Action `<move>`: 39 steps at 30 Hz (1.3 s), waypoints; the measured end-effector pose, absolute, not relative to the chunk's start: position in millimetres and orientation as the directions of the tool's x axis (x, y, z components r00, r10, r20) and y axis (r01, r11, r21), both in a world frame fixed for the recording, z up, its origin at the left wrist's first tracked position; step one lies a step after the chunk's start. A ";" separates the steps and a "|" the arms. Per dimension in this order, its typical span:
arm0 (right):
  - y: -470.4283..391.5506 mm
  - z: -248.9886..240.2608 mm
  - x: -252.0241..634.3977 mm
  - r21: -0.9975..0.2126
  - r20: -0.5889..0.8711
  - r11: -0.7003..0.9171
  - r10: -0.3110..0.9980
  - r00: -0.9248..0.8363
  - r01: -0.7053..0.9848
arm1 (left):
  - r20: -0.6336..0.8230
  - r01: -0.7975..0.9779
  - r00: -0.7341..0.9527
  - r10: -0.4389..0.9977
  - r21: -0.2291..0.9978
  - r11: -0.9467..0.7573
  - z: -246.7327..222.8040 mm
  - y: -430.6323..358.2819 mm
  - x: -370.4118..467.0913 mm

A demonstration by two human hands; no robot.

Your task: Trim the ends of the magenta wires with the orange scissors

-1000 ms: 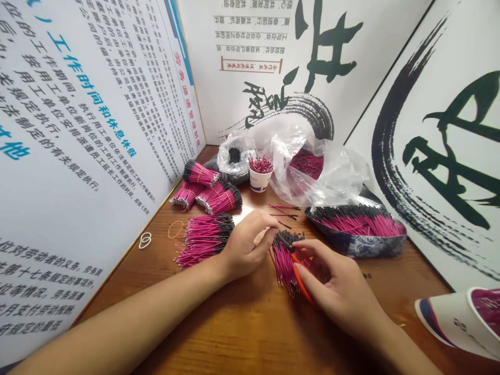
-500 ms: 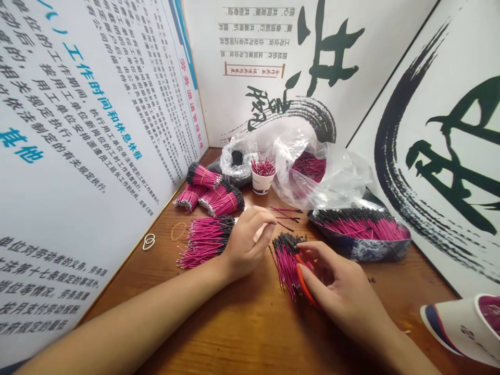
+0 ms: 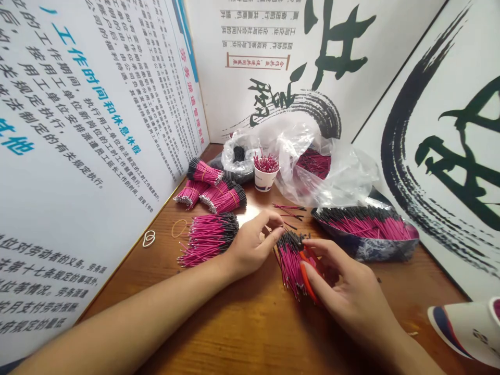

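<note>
My right hand (image 3: 347,281) is closed round the orange handles of a small pair of pliers (image 3: 308,276). Their dark jaws lie over a loose pile of magenta wires (image 3: 289,268) with black sleeved ends. At the top of that pile my left hand (image 3: 255,242) pinches thumb and fingertips together, close to the jaws. Whatever is between those fingertips is too small to make out. Left of this hand, a flat heap of magenta wires (image 3: 209,239) lies with black ends toward it. A few single wires (image 3: 289,211) rest just beyond my fingers.
Rubber-banded wire bundles (image 3: 221,195) are stacked at the back left. A paper cup of wires (image 3: 265,179), a clear plastic bag (image 3: 347,166) and a dark tray of wires (image 3: 363,242) stand farther back. Another paper cup (image 3: 464,333) lies tilted at right. Printed panels (image 3: 97,104) enclose the table.
My left hand has moved right toward the plier jaws, and its curled fingers have come together in a pinch. My right hand keeps the pliers over the pile. The view has shifted slightly.
</note>
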State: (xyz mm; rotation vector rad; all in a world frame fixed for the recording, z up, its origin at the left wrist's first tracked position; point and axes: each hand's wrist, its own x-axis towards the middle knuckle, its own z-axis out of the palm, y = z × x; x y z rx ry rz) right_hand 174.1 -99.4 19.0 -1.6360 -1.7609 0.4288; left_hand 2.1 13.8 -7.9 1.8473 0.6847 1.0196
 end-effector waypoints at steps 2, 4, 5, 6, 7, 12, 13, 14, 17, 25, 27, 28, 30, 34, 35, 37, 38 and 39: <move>-99.0 19.5 173.9 -0.643 0.263 0.154 0.964 0.028 0.750 | 0.362 0.048 0.501 0.786 0.895 -0.443 -7.8 13.3 2.0; -98.3 19.7 173.9 -0.636 0.271 0.158 0.962 0.026 0.756 | 0.371 0.054 0.500 0.783 0.889 -0.455 -7.4 12.9 1.7; -98.0 19.6 173.9 -0.635 0.273 0.161 0.962 0.025 0.756 | 0.377 0.055 0.501 0.779 0.884 -0.463 -7.1 12.8 1.6; -97.8 19.4 173.8 -0.636 0.275 0.162 0.961 0.025 0.754 | 0.384 0.053 0.501 0.775 0.881 -0.470 -6.7 12.8 1.5; -97.6 19.2 173.8 -0.639 0.275 0.163 0.961 0.025 0.752 | 0.389 0.051 0.503 0.772 0.879 -0.475 -6.4 12.7 1.4; -97.5 18.0 174.0 -0.639 0.283 0.175 0.959 0.017 0.749 | 0.405 0.042 0.499 0.766 0.872 -0.489 -5.8 12.6 1.5; -97.7 17.9 174.2 -0.636 0.286 0.177 0.958 0.017 0.751 | 0.406 0.041 0.500 0.765 0.871 -0.490 -6.0 12.6 1.5; -98.0 17.9 174.4 -0.636 0.287 0.177 0.958 0.017 0.751 | 0.408 0.041 0.501 0.763 0.870 -0.491 -6.2 12.5 1.5; -99.1 18.0 174.7 -0.639 0.280 0.176 0.960 0.013 0.749 | 0.410 0.044 0.507 0.759 0.866 -0.497 -6.7 12.5 1.3; -97.5 17.6 174.7 -0.652 0.256 0.167 0.967 0.008 0.740 | 0.430 0.037 0.505 0.748 0.855 -0.517 -5.0 11.9 1.0; -97.8 17.8 175.7 -0.648 0.252 0.167 0.968 0.003 0.743 | 0.437 0.038 0.505 0.745 0.851 -0.524 -5.1 12.3 1.0; -98.2 18.0 176.2 -0.645 0.252 0.170 0.968 -0.003 0.745 | 0.442 0.036 0.505 0.741 0.847 -0.530 -5.3 12.6 1.0; -99.1 18.2 176.9 -0.642 0.255 0.180 0.967 -0.014 0.745 | 0.454 0.028 0.504 0.734 0.841 -0.540 -5.7 13.2 1.0; -100.0 17.6 176.7 -0.644 0.253 0.187 0.967 -0.025 0.742 | 0.451 0.018 0.505 0.736 0.847 -0.531 -6.0 13.2 0.8; -99.9 17.3 176.4 -0.643 0.251 0.186 0.968 -0.024 0.743 | 0.447 0.021 0.504 0.739 0.849 -0.528 -6.0 13.0 0.8; -99.6 16.7 175.9 -0.644 0.250 0.184 0.968 -0.024 0.742 | 0.443 0.027 0.501 0.744 0.851 -0.525 -6.2 12.7 0.9; -99.5 16.6 175.7 -0.645 0.250 0.184 0.968 -0.023 0.742 | 0.441 0.030 0.499 0.746 0.851 -0.524 -6.4 12.6 1.0; -99.5 16.6 175.6 -0.643 0.251 0.185 0.968 -0.023 0.744 | 0.439 0.033 0.499 0.747 0.852 -0.522 -6.6 12.5 1.0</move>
